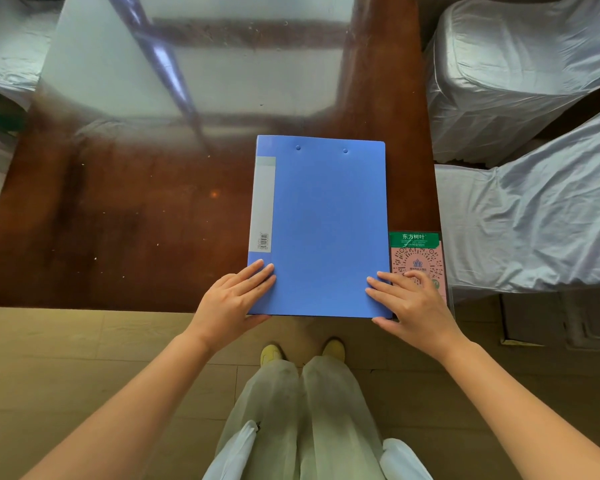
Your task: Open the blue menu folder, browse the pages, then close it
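We see the blue menu folder (326,226) lying closed and flat at the near edge of the glossy brown table (125,209), spine label to the left. The left hand (234,299) lies flat, fingers extended, on its near-left corner, gripping nothing. The right hand (409,299) has spread fingers touching the near-right edge, partly covering a QR code card (415,254).

A glossy dark-brown bench (125,209) mirrors pale window light. Chairs draped in grey-white covers (520,81) stand at its right, on a tan wood-plank floor (84,358).
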`<state>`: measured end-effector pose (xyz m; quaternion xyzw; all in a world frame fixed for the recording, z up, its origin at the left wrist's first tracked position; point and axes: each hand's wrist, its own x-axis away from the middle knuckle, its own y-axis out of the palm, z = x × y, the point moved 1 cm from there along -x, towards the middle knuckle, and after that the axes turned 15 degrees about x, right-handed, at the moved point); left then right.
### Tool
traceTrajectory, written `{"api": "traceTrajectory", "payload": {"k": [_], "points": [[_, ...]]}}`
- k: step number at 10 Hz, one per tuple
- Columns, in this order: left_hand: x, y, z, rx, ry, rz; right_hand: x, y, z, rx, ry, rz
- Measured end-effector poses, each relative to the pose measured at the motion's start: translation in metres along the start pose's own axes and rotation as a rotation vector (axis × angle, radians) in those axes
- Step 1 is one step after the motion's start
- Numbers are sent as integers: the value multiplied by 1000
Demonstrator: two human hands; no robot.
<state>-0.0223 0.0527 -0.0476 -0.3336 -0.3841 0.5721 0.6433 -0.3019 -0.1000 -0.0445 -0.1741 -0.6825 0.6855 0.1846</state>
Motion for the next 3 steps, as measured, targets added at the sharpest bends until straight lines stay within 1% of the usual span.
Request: {"api": "traceTrajectory", "payload": {"k": [2,3], "points": [[-2,-4,9,-81,-9,3,-3,-5,-3,96,-1,-28],[-4,-7,12,-119,-16,-20,-5,-10,-7,117,-8,-82]]}}
